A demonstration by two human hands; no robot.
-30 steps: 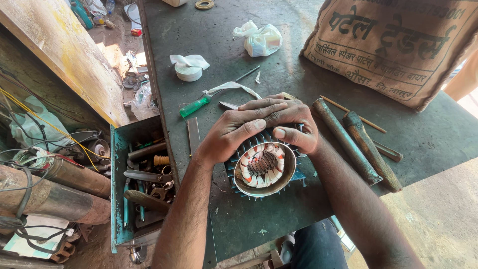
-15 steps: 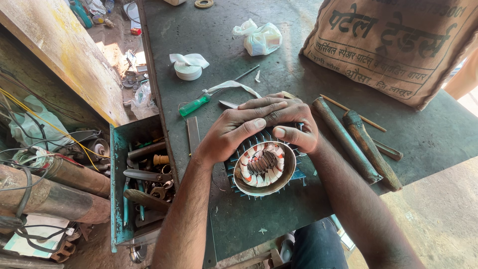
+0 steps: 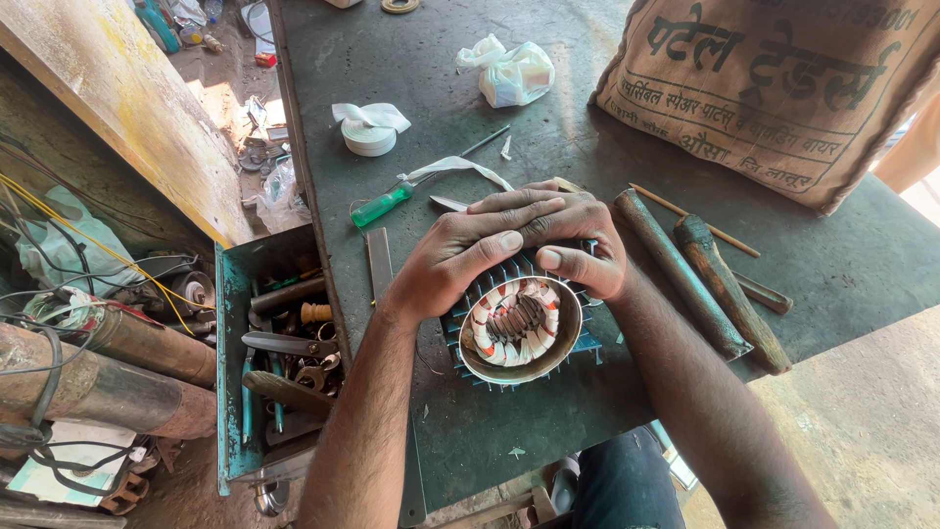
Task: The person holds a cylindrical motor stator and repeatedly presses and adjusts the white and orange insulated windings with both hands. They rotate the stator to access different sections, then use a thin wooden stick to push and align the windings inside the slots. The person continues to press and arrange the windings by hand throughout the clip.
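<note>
Hands overlap on a stator near the bench's near edge; left hand lies flat over its far-left rim, fingers stretched out, gripping nothing; right hand curls around the far-right rim, thumb pressed at the opening, fingers grasping the finned housing; a green screwdriver and tape roll lie farther left; two rods sit just right; a tool drawer hangs left of the bench.
</note>
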